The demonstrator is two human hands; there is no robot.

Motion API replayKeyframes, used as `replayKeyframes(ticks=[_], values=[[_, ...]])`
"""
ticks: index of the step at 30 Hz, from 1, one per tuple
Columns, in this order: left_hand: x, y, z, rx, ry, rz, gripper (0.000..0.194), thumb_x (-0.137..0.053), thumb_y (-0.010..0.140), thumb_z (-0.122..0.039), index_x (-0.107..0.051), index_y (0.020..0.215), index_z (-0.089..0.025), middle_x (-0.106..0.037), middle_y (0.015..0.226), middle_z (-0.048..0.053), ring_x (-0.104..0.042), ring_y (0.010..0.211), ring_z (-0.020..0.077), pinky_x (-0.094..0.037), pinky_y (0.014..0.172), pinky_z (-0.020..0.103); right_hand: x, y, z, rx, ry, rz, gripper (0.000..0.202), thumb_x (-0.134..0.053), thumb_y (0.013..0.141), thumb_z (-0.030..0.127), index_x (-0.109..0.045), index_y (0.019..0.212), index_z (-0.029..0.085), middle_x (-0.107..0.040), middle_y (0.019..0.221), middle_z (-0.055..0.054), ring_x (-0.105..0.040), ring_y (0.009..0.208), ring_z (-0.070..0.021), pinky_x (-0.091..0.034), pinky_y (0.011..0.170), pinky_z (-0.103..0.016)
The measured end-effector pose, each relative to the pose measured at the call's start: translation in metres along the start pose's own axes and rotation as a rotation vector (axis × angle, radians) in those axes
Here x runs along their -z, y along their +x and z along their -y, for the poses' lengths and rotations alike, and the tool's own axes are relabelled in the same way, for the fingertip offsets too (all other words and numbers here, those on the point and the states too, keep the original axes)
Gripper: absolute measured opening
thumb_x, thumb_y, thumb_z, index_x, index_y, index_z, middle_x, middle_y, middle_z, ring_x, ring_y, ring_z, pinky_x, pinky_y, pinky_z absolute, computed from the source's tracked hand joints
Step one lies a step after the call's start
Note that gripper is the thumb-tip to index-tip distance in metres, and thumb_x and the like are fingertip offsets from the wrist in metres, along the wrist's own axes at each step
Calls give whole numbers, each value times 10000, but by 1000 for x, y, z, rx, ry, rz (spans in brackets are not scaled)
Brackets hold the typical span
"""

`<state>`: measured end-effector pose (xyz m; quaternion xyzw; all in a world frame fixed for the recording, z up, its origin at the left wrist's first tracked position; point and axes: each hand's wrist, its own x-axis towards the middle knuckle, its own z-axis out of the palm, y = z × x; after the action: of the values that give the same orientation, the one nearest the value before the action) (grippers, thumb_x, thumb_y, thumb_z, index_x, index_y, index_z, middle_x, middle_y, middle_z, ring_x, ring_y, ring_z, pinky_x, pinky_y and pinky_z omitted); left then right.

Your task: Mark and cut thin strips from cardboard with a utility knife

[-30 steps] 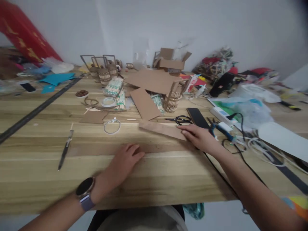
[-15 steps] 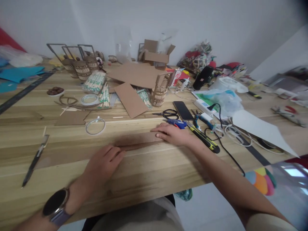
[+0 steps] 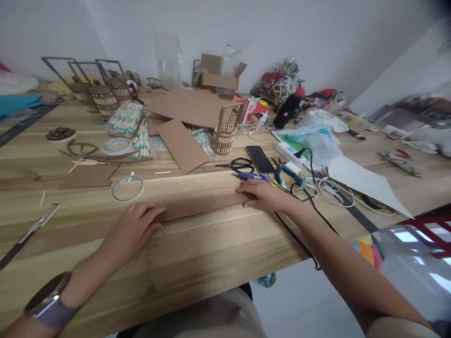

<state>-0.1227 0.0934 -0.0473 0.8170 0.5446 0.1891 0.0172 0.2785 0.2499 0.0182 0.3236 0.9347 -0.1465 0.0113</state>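
A narrow brown cardboard strip [image 3: 202, 208] lies across the wooden table in front of me. At its near-left end, my left hand [image 3: 136, 227] has the thumb and fingers closed on the edges. My right hand [image 3: 262, 195] grips the other end between thumb and fingers. Farther left, a flat brown strip [image 3: 63, 238] emerges from beneath my left forearm; whether it joins the held one is hidden. A black pen [image 3: 26, 239] rests by that strip. Beyond my right fingers are blue-handled pliers [image 3: 248, 176], and a yellow-and-black utility knife [image 3: 276, 184] is mostly covered by my right hand.
Behind the strip lie a tape ring [image 3: 128, 188], black scissors [image 3: 241, 165], a phone [image 3: 260, 159] and a cardboard panel [image 3: 183, 145]. A small slatted bucket [image 3: 225, 138] stands farther back. Cables [image 3: 334, 192] sprawl to the right. The table's front edge [image 3: 225, 285] is close to me.
My right hand has slid right along the strip and my left hand slightly left, so they are farther apart. More of the strip shows between them. The view has shifted a little right.
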Motion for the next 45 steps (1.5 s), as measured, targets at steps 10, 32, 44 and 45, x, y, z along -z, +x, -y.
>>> replayKeyframes(ticks=[10,32,44,45], values=[[6,12,11,64,-177,-124,320,-420,1019,-414,-584,1247,-261,-531,1134,74,-570,1090,271,-524,930,430,5,-1,5,-118,-137,-78,373,-654,891,265,-690,1261,242,-697,1221,-118,-524,1183,-322,-352,998,-497],[-1,-3,21,55,-150,-157,295,-409,1022,-359,-586,1221,-233,-518,1087,83,-568,1027,259,-537,894,432,-26,-5,21,-255,-59,-312,635,-457,929,182,-316,1545,119,-734,1132,-133,-592,1123,-326,-431,973,-469],[2,-4,22,1,-183,-61,301,-416,1029,-361,-598,1247,-261,-543,1110,65,-581,1051,233,-518,902,363,-26,-15,32,-300,-147,-219,428,-550,938,265,-599,1348,151,-683,1228,-171,-572,1098,-324,-423,944,-465],[2,-4,23,-7,-185,-56,297,-422,1030,-359,-602,1246,-265,-546,1118,63,-582,1059,231,-515,906,361,-24,-15,32,-295,-159,-218,396,-543,951,282,-622,1319,161,-682,1228,-167,-572,1090,-320,-420,938,-461]])
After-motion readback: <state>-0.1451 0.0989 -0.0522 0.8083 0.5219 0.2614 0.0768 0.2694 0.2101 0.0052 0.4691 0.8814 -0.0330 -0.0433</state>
